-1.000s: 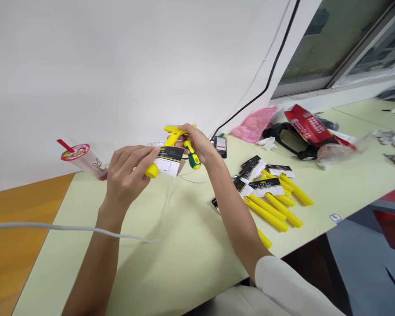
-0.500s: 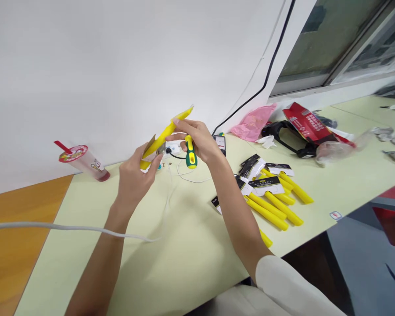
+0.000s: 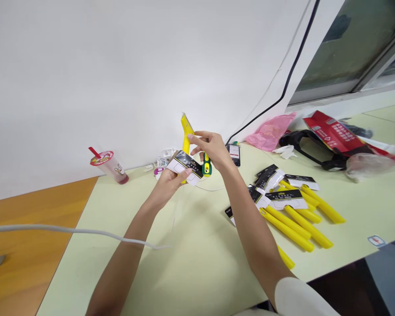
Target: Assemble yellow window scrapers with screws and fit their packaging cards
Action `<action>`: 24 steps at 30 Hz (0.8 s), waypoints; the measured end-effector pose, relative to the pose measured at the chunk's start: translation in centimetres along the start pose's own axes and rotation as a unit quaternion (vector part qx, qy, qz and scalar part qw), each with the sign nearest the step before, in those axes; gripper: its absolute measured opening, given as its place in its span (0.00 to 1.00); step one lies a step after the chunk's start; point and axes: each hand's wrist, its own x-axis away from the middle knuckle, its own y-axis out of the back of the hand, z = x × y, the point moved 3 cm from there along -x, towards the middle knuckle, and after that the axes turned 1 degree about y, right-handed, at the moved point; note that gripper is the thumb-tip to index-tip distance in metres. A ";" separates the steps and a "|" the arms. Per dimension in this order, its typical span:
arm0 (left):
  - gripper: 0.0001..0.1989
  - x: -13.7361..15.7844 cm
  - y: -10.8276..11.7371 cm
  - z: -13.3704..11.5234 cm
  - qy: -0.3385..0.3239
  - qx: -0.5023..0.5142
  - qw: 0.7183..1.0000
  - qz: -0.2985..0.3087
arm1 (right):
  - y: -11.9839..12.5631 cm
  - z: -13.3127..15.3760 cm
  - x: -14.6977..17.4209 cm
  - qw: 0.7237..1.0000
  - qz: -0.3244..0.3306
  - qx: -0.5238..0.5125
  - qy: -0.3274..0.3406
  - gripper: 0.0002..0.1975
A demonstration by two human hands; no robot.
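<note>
My left hand (image 3: 171, 183) is closed around the lower part of a yellow scraper (image 3: 186, 138) and its black-and-white header card (image 3: 187, 166), with the thumb pressed on the card. The scraper stands nearly upright, its slanted head at the top. My right hand (image 3: 212, 148) touches the scraper just below the head with thumb and fingertips. Tucked in the curled fingers of that hand is a screwdriver with a green and yellow handle (image 3: 207, 166), pointing down; its shaft is mostly hidden.
Several carded yellow tools (image 3: 296, 224) lie piled right of my right forearm. A drink cup (image 3: 112, 166) stands at the left by the wall. Behind are a phone (image 3: 234, 154), a pink bag (image 3: 271, 131) and a red package (image 3: 332, 134). A pale cable (image 3: 85, 230) crosses the left foreground.
The scraper has turned from a slant to nearly upright, and its card now faces me. The view has shifted left, so the surroundings sit further right. The screwdriver stays in my right hand.
</note>
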 end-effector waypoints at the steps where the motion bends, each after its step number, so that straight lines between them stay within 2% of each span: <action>1: 0.30 0.0 0.0 0.0 0.004 0.002 1.000 0.003 | 0.1 -0.1 -0.1 1.000 -0.001 0.004 0.001 0.39; 7: 0.29 -0.1 0.6 -0.1 0.001 -0.025 1.000 0.002 | 1.2 -0.6 -0.6 0.999 -0.008 0.033 0.022 0.30; 9: 0.26 -0.2 1.0 -0.3 -0.032 -0.089 0.995 -0.016 | 1.4 -0.4 -0.6 0.999 -0.004 0.042 0.028 0.31; 11: 0.23 -0.1 1.4 -0.6 -0.081 -0.190 0.977 -0.062 | 1.5 0.0 -0.4 0.998 0.002 0.050 0.032 0.32; 13: 0.21 0.1 1.8 -0.9 -0.136 -0.283 0.942 -0.119 | 1.4 0.6 0.0 0.998 0.018 0.046 0.029 0.32; 16: 0.24 0.4 2.4 -0.9 -0.217 -0.372 0.884 -0.179 | 1.0 1.5 0.8 0.998 0.052 0.009 0.028 0.33; 22: 0.30 0.8 3.5 -0.7 -0.376 -0.518 0.727 -0.249 | 0.6 2.7 1.8 0.995 0.076 -0.036 0.061 0.29; 24: 0.31 0.9 3.5 -0.9 -0.403 -0.540 0.693 -0.256 | 0.7 2.8 1.9 0.994 0.075 -0.036 0.065 0.26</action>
